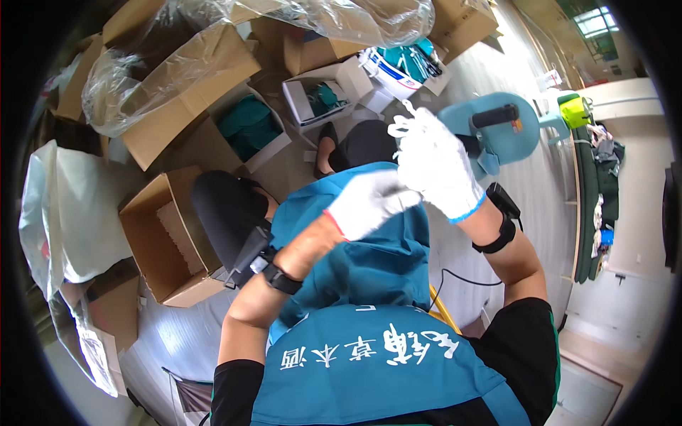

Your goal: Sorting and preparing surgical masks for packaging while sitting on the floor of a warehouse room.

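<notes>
The blue-cuffed glove point(449, 183) is worn on the right hand point(430, 153), its long axis slanted up-left from the cuff. Its lower left side is met by the left hand point(371, 204), fingers bent; whether fabric is pinched, or the right fingers are closed, cannot be told.

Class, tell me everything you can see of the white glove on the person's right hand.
The glove is white and looks like knitted fabric, with a bright blue edge at the cuff. It is worn on the raised right hand, its fingers towards the top of the picture. Some white ends there look thin and loose; whether all belong to this glove is unclear. The gloved left hand appears to touch its inner side, beyond the apron.
</notes>
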Tool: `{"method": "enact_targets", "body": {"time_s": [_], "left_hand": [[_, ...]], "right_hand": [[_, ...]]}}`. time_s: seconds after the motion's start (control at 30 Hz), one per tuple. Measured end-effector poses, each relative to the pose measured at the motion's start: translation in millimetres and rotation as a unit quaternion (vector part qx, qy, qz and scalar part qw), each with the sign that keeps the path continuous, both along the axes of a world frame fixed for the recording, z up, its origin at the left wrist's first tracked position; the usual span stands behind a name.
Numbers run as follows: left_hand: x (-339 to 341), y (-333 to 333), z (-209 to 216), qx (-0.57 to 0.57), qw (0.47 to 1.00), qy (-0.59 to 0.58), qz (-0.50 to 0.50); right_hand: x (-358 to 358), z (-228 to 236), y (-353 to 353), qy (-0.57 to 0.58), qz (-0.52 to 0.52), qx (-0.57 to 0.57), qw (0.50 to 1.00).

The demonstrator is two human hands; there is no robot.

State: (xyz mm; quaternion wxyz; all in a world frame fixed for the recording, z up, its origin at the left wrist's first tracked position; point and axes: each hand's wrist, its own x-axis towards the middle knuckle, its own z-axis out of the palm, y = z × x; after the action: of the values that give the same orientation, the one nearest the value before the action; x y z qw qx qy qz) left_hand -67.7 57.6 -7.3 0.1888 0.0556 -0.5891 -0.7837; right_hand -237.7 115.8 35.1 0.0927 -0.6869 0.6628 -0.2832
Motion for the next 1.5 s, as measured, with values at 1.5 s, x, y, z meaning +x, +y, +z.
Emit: {"method": "enact_targets", "body": {"time_s": [1.5], "left_hand": [[154,-34,-6,-0.336,0.782,-0.329,0.409]], "right_hand": [[93,-96,-33,-0.884,-0.107,0.209,0.404]]}}
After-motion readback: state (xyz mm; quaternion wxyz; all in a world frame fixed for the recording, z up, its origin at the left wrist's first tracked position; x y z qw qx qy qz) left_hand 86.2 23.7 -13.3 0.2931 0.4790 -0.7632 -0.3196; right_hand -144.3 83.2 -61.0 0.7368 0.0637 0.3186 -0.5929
